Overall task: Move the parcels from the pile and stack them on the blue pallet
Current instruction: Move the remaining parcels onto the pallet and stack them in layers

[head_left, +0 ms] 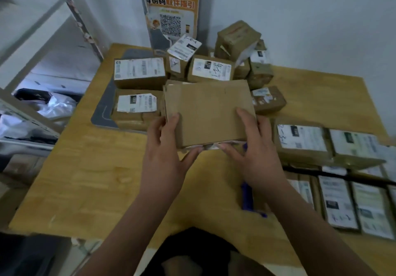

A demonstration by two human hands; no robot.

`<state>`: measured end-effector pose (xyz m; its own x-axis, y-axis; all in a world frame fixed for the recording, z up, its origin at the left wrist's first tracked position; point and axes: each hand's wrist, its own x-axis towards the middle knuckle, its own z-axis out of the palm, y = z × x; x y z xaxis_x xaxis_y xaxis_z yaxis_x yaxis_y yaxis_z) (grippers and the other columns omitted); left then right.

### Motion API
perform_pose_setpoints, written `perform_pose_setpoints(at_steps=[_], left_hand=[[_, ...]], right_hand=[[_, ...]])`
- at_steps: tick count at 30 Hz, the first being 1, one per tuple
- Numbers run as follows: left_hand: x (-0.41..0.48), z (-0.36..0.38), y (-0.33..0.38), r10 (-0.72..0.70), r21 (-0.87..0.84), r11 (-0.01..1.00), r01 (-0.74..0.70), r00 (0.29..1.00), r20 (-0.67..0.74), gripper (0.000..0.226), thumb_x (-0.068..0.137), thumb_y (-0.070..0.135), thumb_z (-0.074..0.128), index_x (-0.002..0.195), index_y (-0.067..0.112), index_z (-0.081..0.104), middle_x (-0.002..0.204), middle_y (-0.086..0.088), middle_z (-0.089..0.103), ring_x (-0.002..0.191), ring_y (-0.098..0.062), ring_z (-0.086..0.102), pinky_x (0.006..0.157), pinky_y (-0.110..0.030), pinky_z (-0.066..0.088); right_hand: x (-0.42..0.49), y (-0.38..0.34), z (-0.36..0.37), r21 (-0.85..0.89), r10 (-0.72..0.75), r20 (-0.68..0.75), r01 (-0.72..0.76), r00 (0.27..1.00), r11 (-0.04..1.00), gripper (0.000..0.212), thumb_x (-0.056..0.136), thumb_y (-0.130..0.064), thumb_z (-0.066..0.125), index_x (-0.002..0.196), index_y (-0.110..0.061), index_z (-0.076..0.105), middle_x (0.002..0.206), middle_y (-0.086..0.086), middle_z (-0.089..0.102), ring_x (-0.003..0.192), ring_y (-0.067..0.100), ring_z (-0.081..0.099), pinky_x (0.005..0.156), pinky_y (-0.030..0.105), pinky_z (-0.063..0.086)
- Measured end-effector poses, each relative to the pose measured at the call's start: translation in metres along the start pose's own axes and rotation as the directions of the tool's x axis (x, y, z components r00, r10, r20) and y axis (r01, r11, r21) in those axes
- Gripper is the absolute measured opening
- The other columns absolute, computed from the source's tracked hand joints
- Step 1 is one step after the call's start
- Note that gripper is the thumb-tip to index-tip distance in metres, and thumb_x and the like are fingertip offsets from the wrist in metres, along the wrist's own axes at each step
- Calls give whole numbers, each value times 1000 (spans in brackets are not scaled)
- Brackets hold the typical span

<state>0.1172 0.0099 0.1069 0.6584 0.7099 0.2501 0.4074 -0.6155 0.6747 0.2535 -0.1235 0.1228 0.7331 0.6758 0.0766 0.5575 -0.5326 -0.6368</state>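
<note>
Parcel (pixel 206 112), flat plain cardboard, is held up between my hands. My left hand (pixel 165 147) pinches its near-left corner and my right hand (pixel 255 147) its near-right edge. It looks stiff and light, so opposite edges suit it. The pile (pixel 192 67) lies beyond my fingertips, and the stacked parcels (pixel 321 142) sit right of my right hand.

A plain brown parcel (pixel 205 112), blank face up and slightly tilted, sits at the centre of the frame, gripped at its near corners by the left hand (pixel 165 157) and the right hand (pixel 255 157). Behind it, at upper centre, the pile (pixel 192 67) of labelled boxes lies jumbled. At lower right, stacked parcels (pixel 334 168) lie flat, labels up. A blue strip (pixel 246 194) beside them may be the pallet's edge.
</note>
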Motion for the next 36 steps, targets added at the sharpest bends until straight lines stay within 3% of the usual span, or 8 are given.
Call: perform_pose_setpoints(at_steps=[3,7,10,19,25,29,36], left_hand=[[-45,11,30,11,56,998,-16,996,87,72,75,53,66,136,33,32,142,-5,33,115,-24,50,80,-30,46],[-99,36,60,-10,81,997,-7,980,199,72,73,59,60,135,27,40,138,-2,33,106,-22,55,76,-36,54],[-127,65,83,-10,84,996,-13,964,267,71,77,51,68,138,26,41,140,0,32,107,-18,54,76,-29,49],[-156,146,131,14,7,1000,-18,921,390,71,87,44,64,146,32,27,146,7,24,115,-13,51,81,-22,46],[-148,177,134,-99,5,994,106,908,408,93,89,37,67,154,28,1,155,2,21,133,-17,38,100,-35,42],[-145,184,121,-177,14,982,187,900,399,91,86,34,70,154,26,10,153,0,28,134,-19,37,102,-32,37],[-136,190,121,-172,-108,968,225,916,361,80,78,27,74,144,36,30,134,9,50,120,-12,48,99,-39,48]], right_hand=[[-47,32,-24,-28,41,2,-41,999,999,76,82,-53,63,144,-43,20,140,-6,22,125,20,38,96,39,46],[-111,81,-48,-48,73,27,-71,997,996,74,84,-48,66,145,-40,24,137,-6,25,114,15,41,84,28,44],[-145,119,-61,-28,129,7,-129,992,991,76,84,-47,67,145,-41,22,138,-3,26,118,19,42,88,31,46],[-181,210,-88,15,210,-40,-210,977,978,71,87,-45,66,145,-35,26,134,0,27,113,22,48,86,34,49],[-170,231,-81,53,247,-8,-246,969,968,68,90,-41,64,146,-35,25,139,5,28,120,27,48,94,40,48],[-166,235,-73,52,195,22,-196,981,979,65,92,-41,60,146,-35,24,138,6,27,119,27,47,95,40,49],[-157,243,-74,73,161,1,-161,987,984,61,93,-41,59,144,-37,26,140,7,28,117,27,49,92,37,48]])
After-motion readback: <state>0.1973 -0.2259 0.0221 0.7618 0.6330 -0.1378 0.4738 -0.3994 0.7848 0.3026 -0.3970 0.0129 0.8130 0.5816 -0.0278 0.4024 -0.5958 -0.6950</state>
